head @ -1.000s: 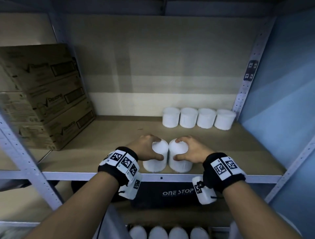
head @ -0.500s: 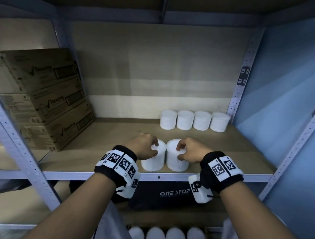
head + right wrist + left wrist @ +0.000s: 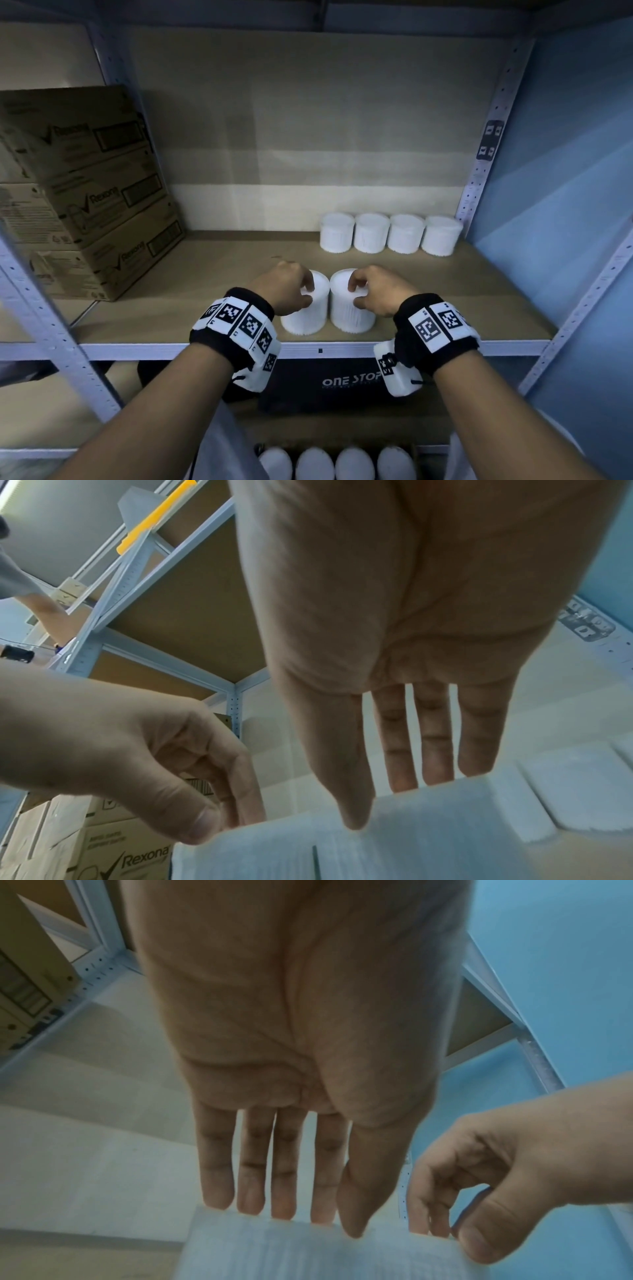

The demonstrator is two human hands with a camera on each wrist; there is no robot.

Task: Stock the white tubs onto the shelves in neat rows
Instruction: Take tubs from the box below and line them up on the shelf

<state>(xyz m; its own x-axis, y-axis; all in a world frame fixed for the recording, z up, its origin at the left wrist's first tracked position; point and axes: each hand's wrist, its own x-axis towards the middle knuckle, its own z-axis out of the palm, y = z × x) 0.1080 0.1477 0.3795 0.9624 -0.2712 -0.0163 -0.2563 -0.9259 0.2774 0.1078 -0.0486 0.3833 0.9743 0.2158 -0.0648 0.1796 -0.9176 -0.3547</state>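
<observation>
Two white ribbed tubs stand side by side, touching, near the front edge of the wooden shelf (image 3: 219, 274). My left hand (image 3: 308, 293) hovers over the near rim of the left tub (image 3: 305, 318). My right hand (image 3: 354, 294) does the same on the right tub (image 3: 349, 315). The fingers of both are loose, with only their tips and thumbs touching the rims. The left wrist view shows my left hand (image 3: 308, 1218) with nearly straight fingers at the tub's (image 3: 308, 1253) top edge. My right hand (image 3: 387, 804) looks alike on its tub (image 3: 411, 845). Several tubs (image 3: 390, 234) form a row at the back right.
Stacked brown Rexona cartons (image 3: 85, 192) fill the shelf's left side. Perforated metal uprights stand at the back right (image 3: 479, 171) and front left (image 3: 51, 329). Below the shelf lie a black ONE STOP bag (image 3: 325, 383) and another row of white tubs (image 3: 335, 464).
Both hands wrapped the tubs' sides a second ago. They have since slid up and back to the near rims and loosened. The two tubs stay standing together on the shelf.
</observation>
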